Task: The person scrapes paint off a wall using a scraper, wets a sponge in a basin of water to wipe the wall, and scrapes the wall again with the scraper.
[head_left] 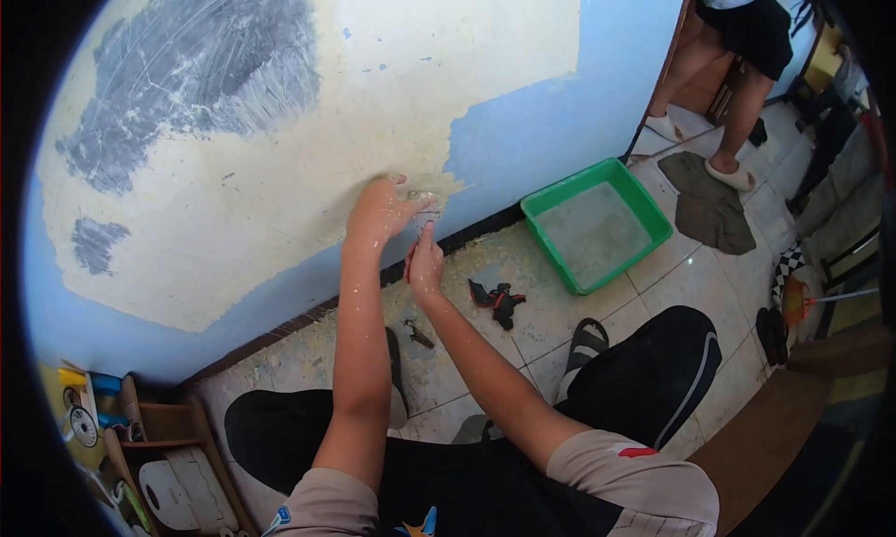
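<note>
My left hand is raised against the patchy cream-and-blue wall, its fingers bent round something small that I cannot make out. Just below and to the right, my right hand is closed near the wall, thumb pointing up; what it grips is too small to tell. Whitish specks dot my left hand and forearm. Large grey patches mark the wall at the upper left. On the floor below my hands lie a small dark tool and a crumpled black-and-orange item.
A green basin of cloudy water stands by the wall. Beyond it lie a dark cloth and a standing person's legs. A wooden shelf is at lower left. Flakes litter the tiles.
</note>
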A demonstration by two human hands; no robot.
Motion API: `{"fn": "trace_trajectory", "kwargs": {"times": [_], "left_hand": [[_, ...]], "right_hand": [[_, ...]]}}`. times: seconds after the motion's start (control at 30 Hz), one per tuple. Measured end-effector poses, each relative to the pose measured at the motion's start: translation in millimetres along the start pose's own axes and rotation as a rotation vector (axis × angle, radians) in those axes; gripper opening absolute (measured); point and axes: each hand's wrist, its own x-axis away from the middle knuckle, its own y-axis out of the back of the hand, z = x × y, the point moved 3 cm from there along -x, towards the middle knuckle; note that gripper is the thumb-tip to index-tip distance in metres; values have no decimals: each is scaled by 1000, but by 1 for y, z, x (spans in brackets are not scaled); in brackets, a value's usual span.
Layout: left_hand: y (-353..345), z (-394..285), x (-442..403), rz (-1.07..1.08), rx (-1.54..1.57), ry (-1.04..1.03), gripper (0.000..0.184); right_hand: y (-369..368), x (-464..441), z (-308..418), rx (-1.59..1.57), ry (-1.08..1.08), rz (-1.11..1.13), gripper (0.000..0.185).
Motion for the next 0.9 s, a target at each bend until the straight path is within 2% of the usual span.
{"fn": "trace_trajectory", "kwargs": {"times": [0.03,0.07,0.1,0.13,0.17,0.2,0.23,0.33,0.47,0.57,0.63,0.67,0.73,0.77,0.83,0.9], "left_hand": [[15,-3,7,7,2,-1,65],[33,-9,14,80,-6,-26,67],[50,-16,21,152,-14,-49,68],[69,-26,26,154,-15,-50,68],[85,-38,31,255,-18,-97,66],[98,-46,34,353,-18,-141,64],[108,-50,31,349,-14,-136,64],[126,-68,9,436,60,-234,61],[113,-90,-17,641,-132,-360,56],[88,-75,-25,782,-314,-399,57],[66,-60,-19,846,-415,-411,58],[56,-51,-12,900,-491,-410,59],[36,-34,-1,959,-570,-409,60],[24,-25,3,983,-572,-399,62],[3,-14,7,1004,-570,-391,63],[-15,-10,9,1000,-638,-364,62]], "right_hand": [[2,18,19,730,170,-652,59],[3,30,28,899,184,-635,51],[16,33,29,899,184,-638,51],[32,31,25,1002,294,-581,47],[42,33,24,1102,402,-520,43],[50,34,29,1076,378,-526,38],[49,37,38,1079,375,-520,38],[60,34,57,899,589,-609,36],[93,7,44,1065,425,-620,36],[73,24,48,904,485,-738,36],[78,28,31,281,197,-743,35],[79,31,30,280,193,-751,35],[81,35,21,55,-39,-734,37],[82,37,21,53,-39,-739,37],[82,42,20,-96,-175,-761,39],[83,42,24,-115,-191,-723,40]]}}
